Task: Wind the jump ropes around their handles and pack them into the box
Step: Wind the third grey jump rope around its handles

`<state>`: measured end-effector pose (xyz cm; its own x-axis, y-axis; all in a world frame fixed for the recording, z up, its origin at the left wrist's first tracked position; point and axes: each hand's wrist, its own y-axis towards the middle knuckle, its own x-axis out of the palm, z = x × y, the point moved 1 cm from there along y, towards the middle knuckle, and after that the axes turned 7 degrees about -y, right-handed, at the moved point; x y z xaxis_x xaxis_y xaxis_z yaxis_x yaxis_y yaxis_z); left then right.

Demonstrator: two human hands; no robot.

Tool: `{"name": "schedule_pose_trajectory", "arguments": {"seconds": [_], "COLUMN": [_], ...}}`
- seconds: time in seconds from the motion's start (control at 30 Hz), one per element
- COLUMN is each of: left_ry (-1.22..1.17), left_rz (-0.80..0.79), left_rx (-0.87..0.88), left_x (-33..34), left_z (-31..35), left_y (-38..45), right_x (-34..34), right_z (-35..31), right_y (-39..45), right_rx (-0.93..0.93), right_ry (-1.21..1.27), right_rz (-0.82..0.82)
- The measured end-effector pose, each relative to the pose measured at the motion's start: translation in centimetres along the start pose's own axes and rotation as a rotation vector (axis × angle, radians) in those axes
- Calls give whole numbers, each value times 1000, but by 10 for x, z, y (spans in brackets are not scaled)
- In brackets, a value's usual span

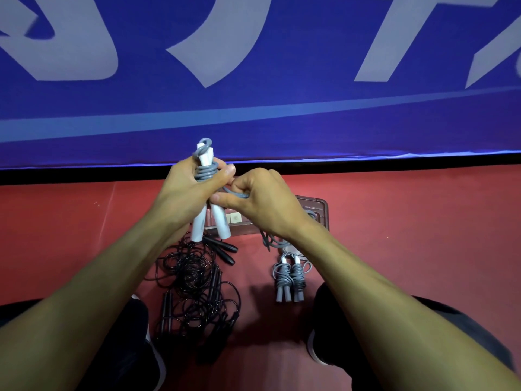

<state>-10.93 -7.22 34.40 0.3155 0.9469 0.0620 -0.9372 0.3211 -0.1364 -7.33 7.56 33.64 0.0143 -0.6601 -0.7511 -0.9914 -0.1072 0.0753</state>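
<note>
My left hand [187, 190] grips the pair of white handles [210, 224] of a grey jump rope, with several grey coils [205, 172] wound round their upper part. My right hand [260, 200] pinches the free grey rope strand [239, 195] just right of the coils. The rest of that strand hangs down under my right wrist [267, 241]. Two wound grey ropes [289, 279] lie side by side on the red floor. A tangle of black ropes with black handles [197, 289] lies to their left. The clear box [318, 210] sits behind my hands, mostly hidden.
A blue banner [253, 80] with pale lettering stands upright along the far edge of the red floor [408, 221]. My dark shoes and knees [332, 328] frame the ropes at the bottom of the view.
</note>
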Motion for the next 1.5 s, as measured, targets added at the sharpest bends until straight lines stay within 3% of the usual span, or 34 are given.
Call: {"name": "schedule_pose_trajectory", "arguments": {"seconds": [0.2,0.47,0.77,0.83,0.93,1.13,1.5], "left_ry": [-266,-43,267,201,-148,31,202], "left_rz": [-95,-106,-63,-84,-119,-252,-37], "left_rx": [-140,20,43,7,-123,-28,71], "left_x": [0,-3,4,5,10,0,-8], "left_z": [10,5,-6,-3,1,1,-4], "left_y": [-1,0,0,0,-2,0,4], "right_x": [-7,-2,4,-1,-12,-13,-10], "right_z": [10,11,8,5,0,0,5], "right_y": [3,2,0,-1,-4,-5,-5], "right_rx": [131,132,51,30,32,70,177], "right_ry": [-18,-114,-161,-131,-107,-120,-274], "right_rz": [70,-72,-248,-257,-219,-196,-203]}}
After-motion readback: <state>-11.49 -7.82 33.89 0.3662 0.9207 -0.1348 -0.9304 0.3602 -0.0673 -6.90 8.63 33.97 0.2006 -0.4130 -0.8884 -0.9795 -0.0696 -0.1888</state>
